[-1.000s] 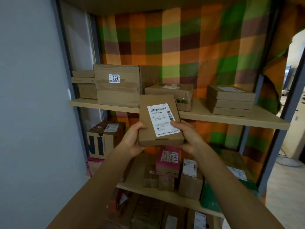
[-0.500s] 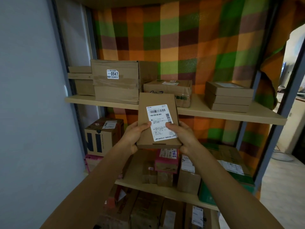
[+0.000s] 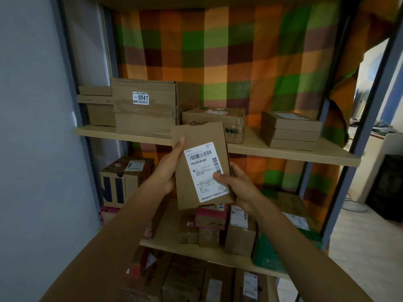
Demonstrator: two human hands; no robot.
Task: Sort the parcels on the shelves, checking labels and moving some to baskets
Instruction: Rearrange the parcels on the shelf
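Observation:
A flat brown parcel [image 3: 196,138] with a white barcode label [image 3: 204,168] is held upright in front of the shelves, label facing me. My left hand [image 3: 166,168] grips its left edge, fingers stretched up along the side. My right hand [image 3: 237,186] holds the lower right edge, thumb pressed on the label. Behind it, the upper shelf [image 3: 272,152] carries a large box marked 0947 [image 3: 144,110], a taped box [image 3: 218,120] and a stack of three flat boxes [image 3: 290,131].
The middle shelf [image 3: 196,251] holds a box with big letters [image 3: 124,182], a pink-topped parcel [image 3: 210,217], small brown boxes [image 3: 239,234] and a green box [image 3: 266,253]. More parcels fill the bottom level. A checked cloth [image 3: 229,51] hangs behind. Grey wall at left, floor at right.
The parcel has tilted slightly and come closer. My left fingers have stretched up its left edge and my right thumb has slid onto the label.

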